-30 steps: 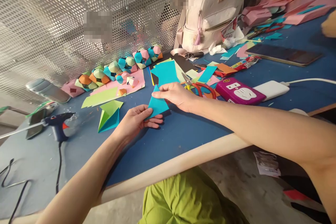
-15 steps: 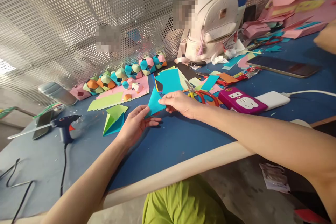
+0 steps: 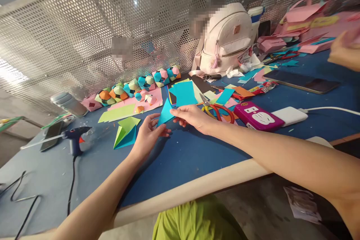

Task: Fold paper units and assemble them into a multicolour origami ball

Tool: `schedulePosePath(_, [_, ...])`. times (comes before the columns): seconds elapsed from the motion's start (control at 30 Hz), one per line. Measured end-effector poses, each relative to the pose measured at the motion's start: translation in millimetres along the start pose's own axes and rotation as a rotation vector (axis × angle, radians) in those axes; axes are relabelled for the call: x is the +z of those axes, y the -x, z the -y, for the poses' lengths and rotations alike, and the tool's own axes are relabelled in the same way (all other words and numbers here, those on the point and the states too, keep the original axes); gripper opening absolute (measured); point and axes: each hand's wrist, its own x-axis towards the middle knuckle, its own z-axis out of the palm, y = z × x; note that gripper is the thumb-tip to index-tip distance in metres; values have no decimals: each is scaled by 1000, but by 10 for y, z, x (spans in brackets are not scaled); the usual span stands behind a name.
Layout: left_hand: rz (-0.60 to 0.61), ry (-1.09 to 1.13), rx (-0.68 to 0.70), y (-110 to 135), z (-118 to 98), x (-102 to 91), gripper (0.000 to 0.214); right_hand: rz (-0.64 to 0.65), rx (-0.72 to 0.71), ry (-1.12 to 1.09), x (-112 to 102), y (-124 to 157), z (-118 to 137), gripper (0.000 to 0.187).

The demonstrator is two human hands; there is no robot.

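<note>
Above desk (image 3: pixel 180 161), R hand (image 3: pixel 194 117) pinches blue ppr (image 3: pixel 165 112); L hand (image 3: pixel 146 134) curled, thumb (image 3: pixel 160 130) now lower, grip unclear.

Bare forearms (image 3: pixel 253 140), creased lime-green lower garment (image 3: pixel 194 220)

From afar, I am sliding my right hand (image 3: pixel 194 117) down the blue paper (image 3: pixel 165 112), which is showing narrower, and my left hand (image 3: pixel 146 135) is moving its thumb below; a co-worker's hand (image 3: pixel 344 50) is reaching farther in.
</note>
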Motion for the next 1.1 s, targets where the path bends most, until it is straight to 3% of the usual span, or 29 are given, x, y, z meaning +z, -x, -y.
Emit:
schedulePosePath(0.13, [7, 152, -63, -9, -3, -15, 32, -6, -57, 84, 20, 26, -1, 35])
schedulePosePath(0.27, [-21, 318, -168, -39, 0, -18, 7, -28, -67, 140, 37, 47, 3, 33])
schedulePosePath(0.5, [-110, 527, -334, -103, 44, -47, 13, -9, 33, 296, 14, 27, -46, 28])
schedulePosePath(0.63, [-30, 472, -306, -41, 53, 9, 6, -88, 36, 250, 20, 19, -36, 12])
schedulePosePath(0.77, [66, 388, -264, 46, 47, 96, 10, -45, 60, 102, 29, 35, -2, 16])
schedulePosePath(0.93, [-29, 288, -229, 73, 25, 126, 13, -38, -6, 28, 29, 82, 70, 26])
schedulePosePath(1.1, [-73, 55, -122, 54, 67, 129, 13, -61, -59, 157, 79, 143, 130, 37])
